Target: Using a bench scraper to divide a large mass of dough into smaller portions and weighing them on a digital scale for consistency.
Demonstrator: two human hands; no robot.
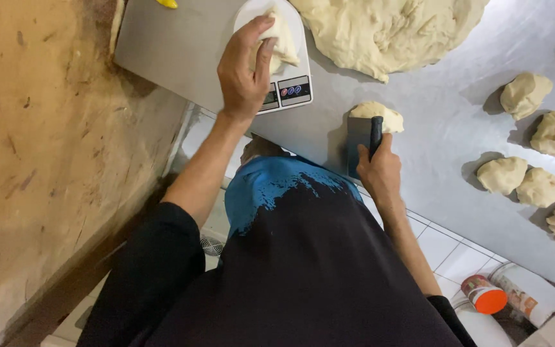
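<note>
From the head camera, looking down, a grey metal table (431, 148) carries everything. Near its left edge stands a small white digital kitchen scale (285, 83). The left hand (245, 67) reaches over it, its grip pinching a pale, irregular piece of raw dough (282, 40) that lies on the scale's platform, fingers curled over the top of the piece. Just beyond the scale, toward the far edge, sits a large soft mound of pale dough (387, 29).

At the near edge of the table the right hand (380, 170) has its grip wrapped tight round the black handle of a flat grey bench scraper (359, 138), the blade standing upright on the surface and touching a small rounded lump of pale dough (379, 115). Toward the right edge, well apart from both hands, lie several portioned pale dough balls (525, 93) in loose rows.

Below the table, on the white tiled floor (457, 257), stands a jar with an orange lid (486, 294).

As a judgement: the scale sits close to the table's left edge, so a firm press or a snagging wrist could push it off. Sticky dough may cling to the fingers and lift away when the hand rises. The small lump by the scraper lies near the front edge and could be nudged over it.
</note>
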